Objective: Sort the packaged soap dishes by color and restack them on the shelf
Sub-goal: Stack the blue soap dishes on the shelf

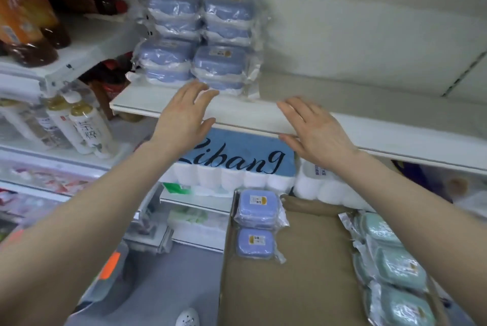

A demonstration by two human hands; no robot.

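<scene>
On the white shelf (263,117), at its left end, blue packaged soap dishes (196,38) stand in stacks against the back wall, two stacks side by side and each several packs high, all wrapped in clear film. Left hand (181,117): raised over the shelf's near edge, palm down, fingers straight and slightly apart, fingertips just beside the lowest pack of the right-hand stack; whether they touch it cannot be told. Right hand (313,130): held at the same height to the right, fingers straight and spread, gripping nothing, over a bare part of the shelf. Below the shelf, a blue-and-white pack of paper rolls (237,165) bears dark script lettering. Near and lower, a brown cardboard surface (290,260) carries two more blue soap dishes (257,223) at its left edge, one beyond the other, and a group of green packaged soap dishes (392,265) along its right edge. Far left, adjoining shelves hold bottles (81,125) with pale caps and dark bottles (29,33) with orange labels.
</scene>
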